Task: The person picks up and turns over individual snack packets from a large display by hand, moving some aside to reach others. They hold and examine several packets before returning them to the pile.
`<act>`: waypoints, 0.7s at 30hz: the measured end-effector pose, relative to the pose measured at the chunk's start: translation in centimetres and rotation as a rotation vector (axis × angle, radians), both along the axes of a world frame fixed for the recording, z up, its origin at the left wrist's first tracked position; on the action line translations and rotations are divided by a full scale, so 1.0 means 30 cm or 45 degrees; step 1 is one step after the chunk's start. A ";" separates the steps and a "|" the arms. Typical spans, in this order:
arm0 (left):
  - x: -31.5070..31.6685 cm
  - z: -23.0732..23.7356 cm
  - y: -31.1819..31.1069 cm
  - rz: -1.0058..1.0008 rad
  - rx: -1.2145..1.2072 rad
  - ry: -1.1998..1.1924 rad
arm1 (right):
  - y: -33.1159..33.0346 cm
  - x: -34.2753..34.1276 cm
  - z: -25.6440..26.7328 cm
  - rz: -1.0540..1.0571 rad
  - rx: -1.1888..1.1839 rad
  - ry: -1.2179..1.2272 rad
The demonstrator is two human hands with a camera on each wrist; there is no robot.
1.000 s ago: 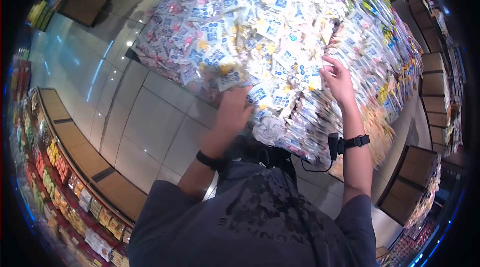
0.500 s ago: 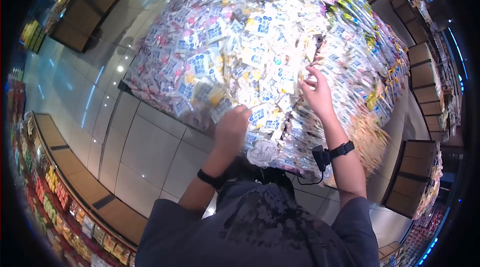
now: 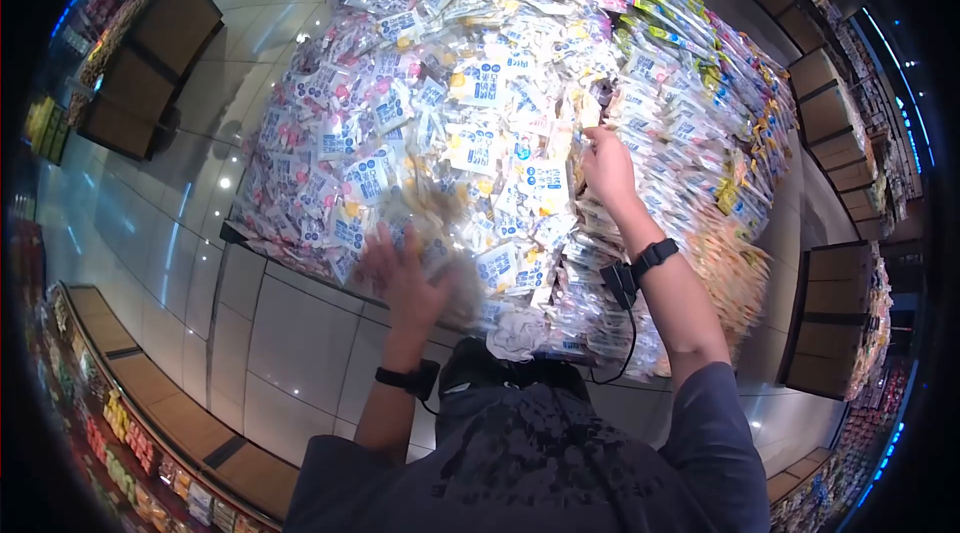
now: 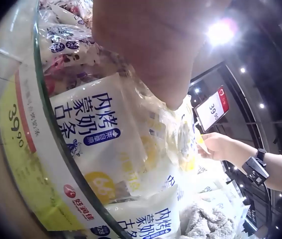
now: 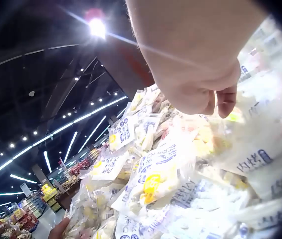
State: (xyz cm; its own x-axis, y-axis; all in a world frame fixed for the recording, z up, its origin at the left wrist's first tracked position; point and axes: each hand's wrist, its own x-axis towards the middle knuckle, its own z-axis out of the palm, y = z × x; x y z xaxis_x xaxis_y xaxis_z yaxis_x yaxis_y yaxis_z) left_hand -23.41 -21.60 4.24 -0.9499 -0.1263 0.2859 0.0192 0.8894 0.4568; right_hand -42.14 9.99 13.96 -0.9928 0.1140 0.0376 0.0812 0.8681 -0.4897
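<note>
Floor tiles (image 3: pixel 300 333) flank packets (image 4: pixel 101 142) beneath your left hand (image 3: pixel 408 283), its grip wide; whether your right hand (image 3: pixel 608 173) holds any is unclear.

The shirt (image 3: pixel 545 493) is dark grey, short-sleeved, with a blotchy black print (image 3: pixel 530 438). Left strap (image 3: pixel 394 379) and right strap (image 3: pixel 655 254) are black, each bearing a boxy camera (image 4: pixel 256 172); a black cable (image 3: pixel 632 338) leaves the right.
</note>
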 end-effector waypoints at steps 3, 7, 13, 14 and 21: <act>-0.014 0.027 0.003 -0.080 -0.075 -0.046 | 0.018 -0.062 -0.020 0.181 0.075 0.126; -0.034 0.052 -0.033 -0.183 0.142 0.133 | 0.001 -0.073 -0.022 0.500 0.075 0.156; -0.072 0.046 -0.061 -0.074 0.105 0.006 | 0.035 -0.083 -0.019 0.542 0.147 0.225; -0.078 0.042 -0.063 -0.071 0.108 0.014 | 0.050 -0.088 -0.020 0.556 0.170 0.264; -0.084 0.081 -0.069 -0.060 0.172 0.145 | 0.166 -0.002 0.187 -0.030 -0.932 0.201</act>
State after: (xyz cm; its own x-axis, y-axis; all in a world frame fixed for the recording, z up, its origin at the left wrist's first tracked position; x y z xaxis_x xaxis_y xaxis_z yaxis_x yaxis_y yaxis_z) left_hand -25.93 -23.67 6.68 -0.9181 -0.1272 0.3753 0.1177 0.8169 0.5647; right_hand -42.20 14.98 19.58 -0.9789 0.1854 0.0857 -0.0234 0.3147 -0.9489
